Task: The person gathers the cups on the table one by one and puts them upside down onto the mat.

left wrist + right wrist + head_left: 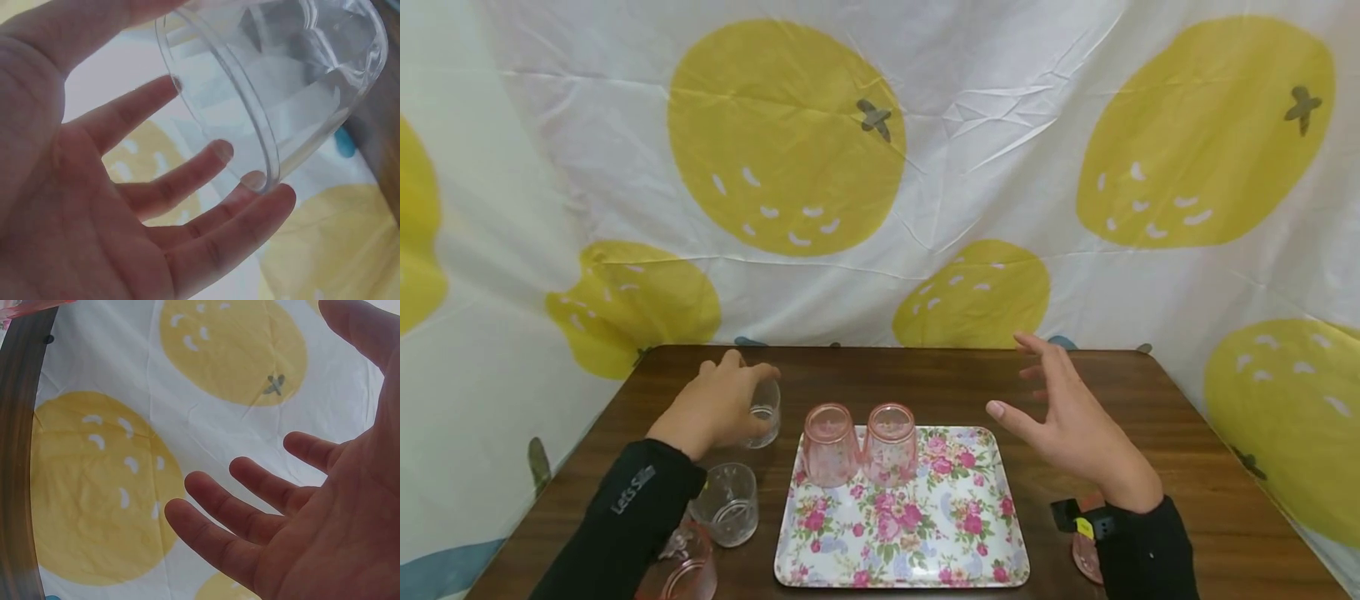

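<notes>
One clear glass [768,407] is situated at the far left part of the brown table [842,375], beyond the left rear corner of the floral tray [925,575]. This glass is grasped near its rim by the left hand [718,406], with the thumb placed on one side and the fingers spread along the other; whether its base is touching the table cannot be told. By the right hand [1075,425] nothing is grasped: it is held in the air over the right side of the table, with the fingers apart and loosely bent. On the tray, two pink glasses [861,458] are placed side by side at the rear left, with their bases up. Nearer to the person, a second clear glass [730,508] is seen beside the left sleeve [625,508], by which another pink glass [694,577] is partly covered. One more pink glass [1086,560] is partly hidden below the right wrist.
</notes>
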Demonstrator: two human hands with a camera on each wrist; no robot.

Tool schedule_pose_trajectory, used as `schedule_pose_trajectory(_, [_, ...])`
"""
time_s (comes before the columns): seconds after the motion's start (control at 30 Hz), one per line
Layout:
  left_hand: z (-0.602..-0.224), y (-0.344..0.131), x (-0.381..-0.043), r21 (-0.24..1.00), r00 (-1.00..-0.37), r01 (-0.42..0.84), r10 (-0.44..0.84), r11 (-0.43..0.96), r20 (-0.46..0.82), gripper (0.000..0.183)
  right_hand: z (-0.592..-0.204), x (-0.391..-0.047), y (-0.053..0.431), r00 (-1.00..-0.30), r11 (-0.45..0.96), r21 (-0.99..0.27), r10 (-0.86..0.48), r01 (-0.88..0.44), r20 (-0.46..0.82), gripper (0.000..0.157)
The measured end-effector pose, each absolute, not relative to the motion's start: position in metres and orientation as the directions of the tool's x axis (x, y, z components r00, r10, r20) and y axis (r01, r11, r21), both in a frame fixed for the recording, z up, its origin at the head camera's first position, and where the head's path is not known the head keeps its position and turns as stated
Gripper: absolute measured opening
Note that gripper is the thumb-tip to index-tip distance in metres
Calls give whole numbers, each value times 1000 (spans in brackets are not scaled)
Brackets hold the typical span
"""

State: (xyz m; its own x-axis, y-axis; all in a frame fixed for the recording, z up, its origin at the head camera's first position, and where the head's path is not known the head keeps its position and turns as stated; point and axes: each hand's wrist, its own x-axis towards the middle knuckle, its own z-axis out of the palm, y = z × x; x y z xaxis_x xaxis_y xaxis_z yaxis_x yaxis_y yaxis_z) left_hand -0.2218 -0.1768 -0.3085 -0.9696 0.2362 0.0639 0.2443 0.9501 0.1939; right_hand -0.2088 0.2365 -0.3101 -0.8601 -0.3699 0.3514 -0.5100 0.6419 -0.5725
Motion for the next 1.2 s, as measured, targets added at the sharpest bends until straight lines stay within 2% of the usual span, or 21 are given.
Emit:
schedule_pose_trajectory(0.13, [-299,-173,-216,170,-968,237,217,957,128,72,-309,-209,236,-862,642,-575,-374,-507,343,85])
schedule_pose_trajectory(0.33, [-284,-172,-208,212,-942,263,203,941,267,68,-309,-209,236,-857,640,-569,-375,-516,355,85])
schedule_pose_trajectory(0.6, [-278,-163,-202,283,-853,367,199,886,483,69,-308,-209,234,-853,631,-574,-374,-521,364,85])
schedule_pose_trajectory(0.77, [-278,-153,-199,344,-789,433,165,833,592,71,-308,-208,236,-843,569,-622,-339,-538,419,77])
schedule_pose_trajectory(1.03, [-284,-140,-200,573,-790,532,122,623,601,70,-309,-211,236,-730,379,-628,-269,-679,628,51])
schedule_pose_trajectory(1.2, [-285,-132,-199,675,-812,551,130,490,569,68,-304,-210,232,-670,189,-644,-246,-742,700,44])
